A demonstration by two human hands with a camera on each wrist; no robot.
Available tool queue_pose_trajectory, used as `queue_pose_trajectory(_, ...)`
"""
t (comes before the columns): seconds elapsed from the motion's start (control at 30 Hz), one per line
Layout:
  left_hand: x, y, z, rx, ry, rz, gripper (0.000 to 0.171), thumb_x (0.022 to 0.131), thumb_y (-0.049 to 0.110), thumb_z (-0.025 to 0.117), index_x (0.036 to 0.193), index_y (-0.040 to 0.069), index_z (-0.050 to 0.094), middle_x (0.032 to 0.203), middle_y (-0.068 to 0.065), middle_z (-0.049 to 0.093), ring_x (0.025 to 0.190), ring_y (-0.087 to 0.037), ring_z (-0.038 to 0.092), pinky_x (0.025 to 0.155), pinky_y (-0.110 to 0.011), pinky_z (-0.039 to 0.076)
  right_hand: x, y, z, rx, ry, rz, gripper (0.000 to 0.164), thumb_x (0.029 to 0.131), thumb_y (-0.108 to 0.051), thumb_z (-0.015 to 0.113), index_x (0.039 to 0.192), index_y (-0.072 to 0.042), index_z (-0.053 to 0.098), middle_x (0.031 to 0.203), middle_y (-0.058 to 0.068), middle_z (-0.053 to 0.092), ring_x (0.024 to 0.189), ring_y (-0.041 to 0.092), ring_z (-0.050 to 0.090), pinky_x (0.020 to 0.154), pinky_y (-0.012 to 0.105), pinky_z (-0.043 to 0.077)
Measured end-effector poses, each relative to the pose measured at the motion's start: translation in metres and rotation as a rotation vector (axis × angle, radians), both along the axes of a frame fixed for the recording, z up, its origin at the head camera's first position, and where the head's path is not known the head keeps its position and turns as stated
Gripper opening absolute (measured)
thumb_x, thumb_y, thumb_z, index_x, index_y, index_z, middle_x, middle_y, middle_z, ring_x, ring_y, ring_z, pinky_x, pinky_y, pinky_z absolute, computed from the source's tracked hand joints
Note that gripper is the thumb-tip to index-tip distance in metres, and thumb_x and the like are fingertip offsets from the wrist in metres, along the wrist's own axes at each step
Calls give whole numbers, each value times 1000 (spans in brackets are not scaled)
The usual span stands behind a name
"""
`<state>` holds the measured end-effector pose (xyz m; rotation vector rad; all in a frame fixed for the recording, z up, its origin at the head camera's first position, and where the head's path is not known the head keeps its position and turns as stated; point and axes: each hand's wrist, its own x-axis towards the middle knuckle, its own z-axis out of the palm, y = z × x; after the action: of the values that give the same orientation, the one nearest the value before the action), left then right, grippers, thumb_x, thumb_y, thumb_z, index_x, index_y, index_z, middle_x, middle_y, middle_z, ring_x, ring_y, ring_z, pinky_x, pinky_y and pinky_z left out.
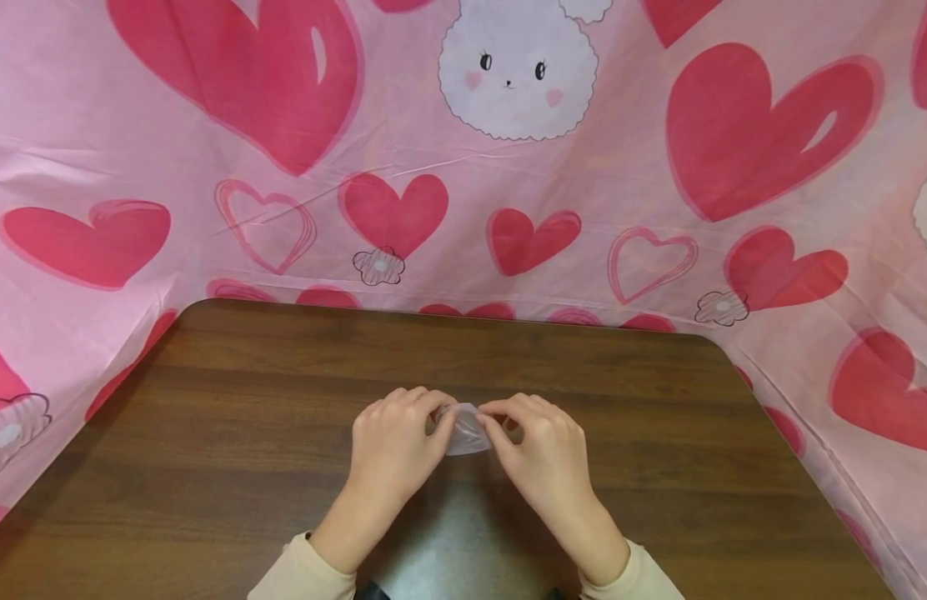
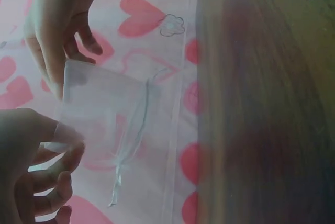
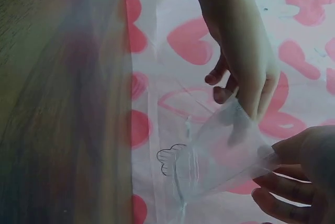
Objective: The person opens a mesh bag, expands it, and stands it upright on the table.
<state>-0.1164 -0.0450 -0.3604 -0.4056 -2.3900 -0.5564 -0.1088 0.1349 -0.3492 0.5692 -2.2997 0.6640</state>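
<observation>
A small sheer white drawstring pouch [image 1: 469, 430] is stretched between both hands over the wooden table. Its left top corner is pinched by the left hand [image 1: 398, 442] between thumb and index finger, its right one by the right hand [image 1: 544, 450]. In the left wrist view the pouch [image 2: 104, 106] looks flat and see-through, with a thin ribbon [image 2: 137, 134] running across it and a loose end hanging. The right wrist view shows the pouch [image 3: 222, 156] spread from the fingertips. The other fingers of both hands curl loosely beside it.
A dark brown wooden table [image 1: 283, 358] with rounded far corners lies under the hands. Pink cloth [image 1: 433, 150] printed with red hearts and a white animal face hangs along its back and sides. Light reflects off the tabletop near the front.
</observation>
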Motion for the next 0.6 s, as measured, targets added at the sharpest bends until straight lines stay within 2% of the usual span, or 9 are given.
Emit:
queue_pose_trajectory(0.13,-2,-5,3,38,33,33,5,80,25,81,83,23,78,66,10,65,54,-12,55,47,-29,43,0,4,5,-71,-19,45,15,77,-11,85,89,-17,78,76,-12,67,66,5,59,51,21,41)
queue_pose_trajectory(0.23,-3,-9,5,67,55,51,5,82,26,80,85,23,78,69,8,68,57,-16,59,47,-32,44,-2,9,8,-98,-33,38,16,78,-11,85,91,-17,78,78,-12,67,67,6,60,51,23,41)
queue_pose_trajectory(0.43,-3,-17,11,144,70,64,9,85,27,77,92,22,80,67,6,68,56,-14,54,47,-33,40,-11,22,9,-89,-109,-34,20,78,-11,85,95,-18,78,82,-12,69,68,4,60,51,26,40)
queue_pose_trajectory(0.6,-2,-18,14,207,49,53,9,87,26,75,93,23,80,65,6,64,56,-9,51,47,-31,38,-16,27,7,-55,-181,-26,30,75,-10,87,102,-17,76,93,-8,71,76,10,66,57,33,46)
